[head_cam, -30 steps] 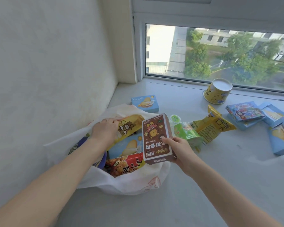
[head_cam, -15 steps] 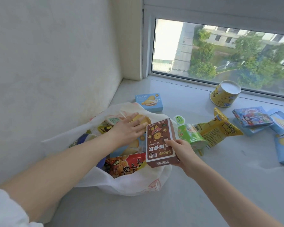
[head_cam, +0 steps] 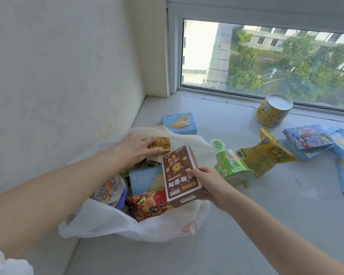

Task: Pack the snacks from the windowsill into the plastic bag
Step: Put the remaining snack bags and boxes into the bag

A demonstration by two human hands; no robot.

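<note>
A white plastic bag point(head_cam: 151, 228) lies open on the windowsill against the left wall. Inside it I see a blue box point(head_cam: 143, 180), a red packet point(head_cam: 147, 205) and a yellow packet point(head_cam: 161, 144). My left hand point(head_cam: 136, 148) rests flat on the yellow packet at the bag's far side, fingers straight. My right hand point(head_cam: 204, 182) grips a brown snack box point(head_cam: 180, 174) by its right edge, holding it over the bag's mouth.
Loose snacks lie on the sill: a blue box point(head_cam: 180, 123) behind the bag, a small green cup point(head_cam: 217, 144), a green tub point(head_cam: 231, 166), a yellow bag point(head_cam: 266, 157), a yellow can point(head_cam: 272, 110) by the window, several blue packs point(head_cam: 310, 140) at right.
My left hand has slid from gripping the bag's left rim to lying flat on the yellow packet farther back. The brown box has stayed over the bag in my right hand.
</note>
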